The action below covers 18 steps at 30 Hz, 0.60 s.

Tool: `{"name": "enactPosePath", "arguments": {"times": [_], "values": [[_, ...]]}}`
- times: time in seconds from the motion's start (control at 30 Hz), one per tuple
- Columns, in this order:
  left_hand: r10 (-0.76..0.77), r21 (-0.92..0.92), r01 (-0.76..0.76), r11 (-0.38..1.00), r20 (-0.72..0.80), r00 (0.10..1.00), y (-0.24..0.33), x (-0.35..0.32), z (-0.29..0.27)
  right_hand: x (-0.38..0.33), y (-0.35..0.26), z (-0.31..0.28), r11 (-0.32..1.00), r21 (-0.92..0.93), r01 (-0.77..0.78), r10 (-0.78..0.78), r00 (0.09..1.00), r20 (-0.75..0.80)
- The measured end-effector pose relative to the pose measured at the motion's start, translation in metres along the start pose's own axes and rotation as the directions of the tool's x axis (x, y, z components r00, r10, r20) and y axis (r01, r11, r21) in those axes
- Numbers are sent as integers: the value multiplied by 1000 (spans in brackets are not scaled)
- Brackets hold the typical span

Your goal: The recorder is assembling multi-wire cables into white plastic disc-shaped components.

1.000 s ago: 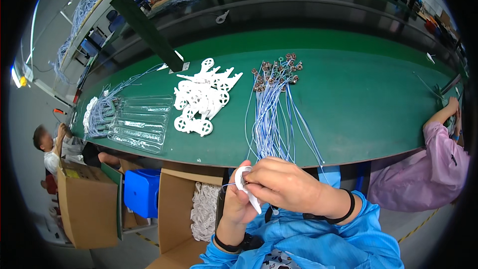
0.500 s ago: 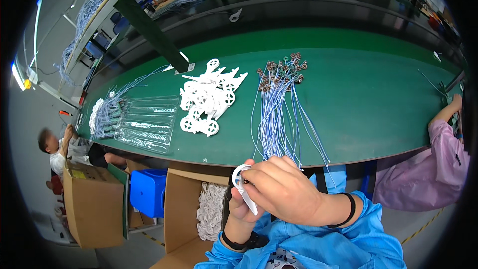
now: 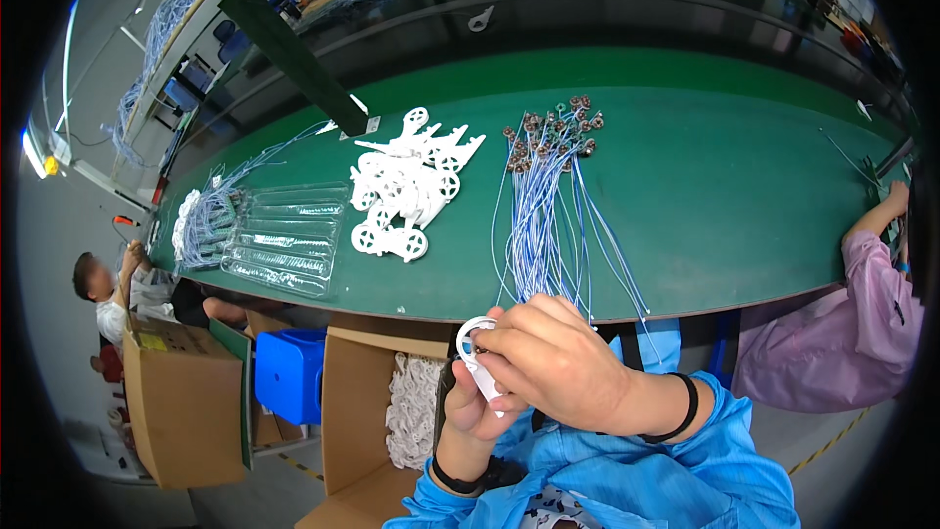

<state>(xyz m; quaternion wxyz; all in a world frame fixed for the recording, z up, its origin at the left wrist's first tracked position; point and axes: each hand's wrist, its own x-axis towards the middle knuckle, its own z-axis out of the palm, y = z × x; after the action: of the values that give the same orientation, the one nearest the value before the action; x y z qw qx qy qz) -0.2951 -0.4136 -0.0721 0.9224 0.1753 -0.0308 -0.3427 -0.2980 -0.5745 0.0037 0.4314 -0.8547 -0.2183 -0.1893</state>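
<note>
Just off the table's front edge, my left hand (image 3: 468,413) grips a white plastic part (image 3: 486,384) with a round ring head and a flat handle. My right hand (image 3: 568,372) reaches over from the right, its fingers bent and pressed together at the ring. A small dark piece shows inside the ring by those fingertips; what they pinch is mostly hidden. Beyond my hands lies a bundle of blue and white wires (image 3: 539,235) with small brown round components (image 3: 534,142) at the far ends. Left of it, similar white plastic parts (image 3: 406,181) are heaped.
The green table (image 3: 705,206) carries a clear plastic tray (image 3: 284,245) and another wire bundle (image 3: 211,220) at left. Below stand an open carton (image 3: 357,421) of white pieces and a blue stool (image 3: 290,377). A dark post (image 3: 294,64) rises behind; a person in pink (image 3: 832,333) sits at right.
The white part has turned slightly in my left hand, its handle now more upright. My right fingers have shifted a little at the ring.
</note>
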Motion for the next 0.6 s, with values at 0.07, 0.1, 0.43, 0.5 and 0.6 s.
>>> {"name": "enactPosePath", "arguments": {"times": [0.07,0.1,0.43,0.5,0.6], "values": [[-38,-116,44,992,59,998,0,0,-6,-1,0,0,1000,-9,-5,5,1000,8],[-47,-162,62,985,94,994,0,0,-7,-1,0,-1,1000,-16,-8,9,1000,16],[-87,-259,124,958,151,985,-1,1,-9,0,8,-4,990,102,95,-98,995,23],[-92,-266,138,954,181,979,-2,2,-10,-1,11,-4,987,147,66,-72,997,36],[-108,-251,148,957,167,980,-2,2,-14,-1,14,-6,982,179,55,-71,994,87]]}}
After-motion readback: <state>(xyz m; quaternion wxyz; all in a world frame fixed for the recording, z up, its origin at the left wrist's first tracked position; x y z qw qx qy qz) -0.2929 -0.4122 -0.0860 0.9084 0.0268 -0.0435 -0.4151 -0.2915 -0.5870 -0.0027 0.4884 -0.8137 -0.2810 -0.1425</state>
